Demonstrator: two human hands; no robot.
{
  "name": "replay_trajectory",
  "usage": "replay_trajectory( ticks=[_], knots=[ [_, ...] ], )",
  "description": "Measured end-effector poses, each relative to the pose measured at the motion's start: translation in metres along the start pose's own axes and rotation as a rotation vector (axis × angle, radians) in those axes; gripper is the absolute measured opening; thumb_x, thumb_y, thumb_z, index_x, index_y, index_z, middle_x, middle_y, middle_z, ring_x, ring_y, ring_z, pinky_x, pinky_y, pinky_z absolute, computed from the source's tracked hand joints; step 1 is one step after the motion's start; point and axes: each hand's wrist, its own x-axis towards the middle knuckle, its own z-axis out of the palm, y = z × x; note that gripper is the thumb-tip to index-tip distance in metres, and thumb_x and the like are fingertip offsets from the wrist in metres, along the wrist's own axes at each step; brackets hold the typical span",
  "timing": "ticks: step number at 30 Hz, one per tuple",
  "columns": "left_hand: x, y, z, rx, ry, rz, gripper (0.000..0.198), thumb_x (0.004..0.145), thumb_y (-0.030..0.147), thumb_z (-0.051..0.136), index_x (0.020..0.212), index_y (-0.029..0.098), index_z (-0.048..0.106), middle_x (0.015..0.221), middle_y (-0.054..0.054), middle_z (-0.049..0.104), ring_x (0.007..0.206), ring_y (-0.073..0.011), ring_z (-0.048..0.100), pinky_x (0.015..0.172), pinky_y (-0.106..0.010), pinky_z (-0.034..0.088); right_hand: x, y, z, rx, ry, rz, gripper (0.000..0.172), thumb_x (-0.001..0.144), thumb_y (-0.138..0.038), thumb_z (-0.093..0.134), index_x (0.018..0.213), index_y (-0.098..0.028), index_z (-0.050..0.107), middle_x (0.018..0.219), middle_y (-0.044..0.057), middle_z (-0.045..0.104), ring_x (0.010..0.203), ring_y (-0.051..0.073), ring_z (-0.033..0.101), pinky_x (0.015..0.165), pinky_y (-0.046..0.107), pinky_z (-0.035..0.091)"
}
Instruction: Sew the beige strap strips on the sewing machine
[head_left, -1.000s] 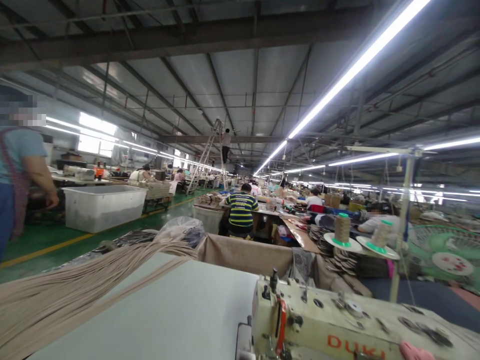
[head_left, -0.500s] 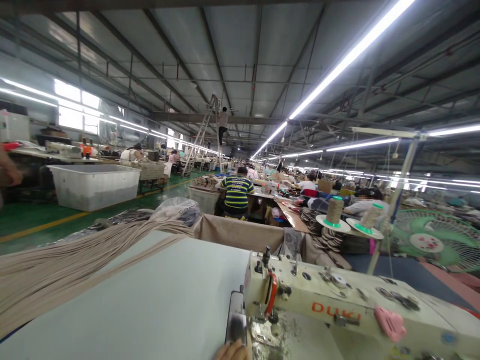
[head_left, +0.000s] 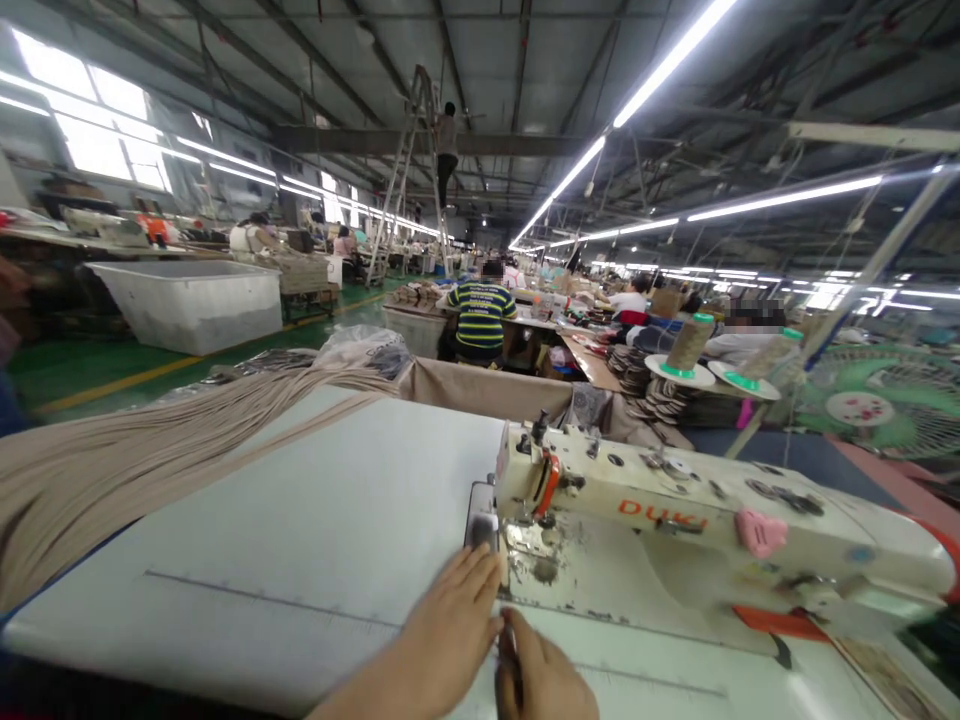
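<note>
A cream sewing machine (head_left: 660, 505) with orange lettering stands on the pale table (head_left: 300, 520). My left hand (head_left: 454, 615) lies flat left of its needle area, fingers stretched together. Its fingertips touch the dark metal plate (head_left: 481, 510) set in the tabletop. Just right of it, at the bottom edge, my right hand (head_left: 555, 675) is closed round a narrow dark object (head_left: 508, 665), whose kind I cannot make out. The left thumb comes close to that object's upper end. A pink heart-shaped piece (head_left: 761, 532) sits on the machine's front.
Long beige fabric strips (head_left: 187, 440) drape over the table's left side. Thread cones (head_left: 688, 345) stand behind the machine, near a green fan (head_left: 870, 405). A white tub (head_left: 195, 305) is on the floor. A co-worker in a striped shirt (head_left: 481, 315) sits ahead; another person (head_left: 446, 150) is on a ladder.
The view has tipped downward, bringing both hands and more of the tabletop into sight. Earlier only the fingers of one hand showed by the metal plate; the right hand with the dark object now shows.
</note>
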Motion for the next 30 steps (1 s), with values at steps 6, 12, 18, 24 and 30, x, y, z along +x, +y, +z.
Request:
replay_trajectory(
  ticks=[6, 12, 18, 24, 30],
  knots=[
    [0.003, 0.004, -0.011, -0.073, -0.071, -0.047, 0.057, 0.104, 0.041, 0.054, 0.153, 0.013, 0.048, 0.157, -0.010, 0.056, 0.149, -0.0257, 0.049, 0.127, -0.045, 0.041, -0.001, 0.021, -0.010, 0.079, 0.137, -0.100, 0.038, 0.088, -0.008, 0.051, 0.122, -0.020, 0.062, 0.091, 0.004, 0.077, 0.077, 0.021, 0.074, 0.068, 0.030, 0.055],
    [0.011, -0.005, -0.011, -0.068, -0.096, -0.024, 0.056, 0.104, 0.042, 0.054, 0.152, 0.012, 0.049, 0.158, -0.011, 0.054, 0.151, -0.0278, 0.046, 0.127, -0.046, 0.038, -0.004, 0.019, -0.013, 0.049, 0.192, -0.121, 0.037, 0.083, -0.007, 0.051, 0.115, -0.022, 0.060, 0.085, 0.003, 0.072, 0.074, 0.022, 0.069, 0.066, 0.031, 0.051],
    [0.021, -0.015, -0.012, -0.093, -0.166, -0.020, 0.055, 0.104, 0.039, 0.054, 0.151, 0.012, 0.048, 0.159, -0.012, 0.054, 0.152, -0.0306, 0.044, 0.129, -0.053, 0.033, -0.003, 0.017, -0.013, 0.059, 0.197, -0.116, 0.036, 0.083, -0.007, 0.050, 0.115, -0.022, 0.059, 0.083, 0.002, 0.070, 0.073, 0.021, 0.066, 0.067, 0.032, 0.048],
    [0.034, -0.017, -0.022, -0.147, -0.232, -0.093, 0.050, 0.104, 0.037, 0.054, 0.150, 0.019, 0.048, 0.157, -0.009, 0.055, 0.155, -0.0327, 0.037, 0.128, -0.067, 0.026, -0.004, 0.017, -0.014, 0.035, 0.213, -0.129, 0.033, 0.087, -0.009, 0.048, 0.117, -0.021, 0.059, 0.085, 0.004, 0.071, 0.074, 0.021, 0.067, 0.067, 0.032, 0.048],
    [0.037, -0.017, -0.024, -0.181, -0.256, -0.134, 0.050, 0.102, 0.037, 0.057, 0.150, 0.023, 0.050, 0.158, -0.010, 0.054, 0.156, -0.0329, 0.035, 0.128, -0.068, 0.024, -0.004, 0.016, -0.013, 0.047, 0.221, -0.139, 0.029, 0.093, -0.012, 0.046, 0.117, -0.020, 0.059, 0.085, 0.004, 0.070, 0.074, 0.021, 0.066, 0.067, 0.032, 0.048]
  ],
)
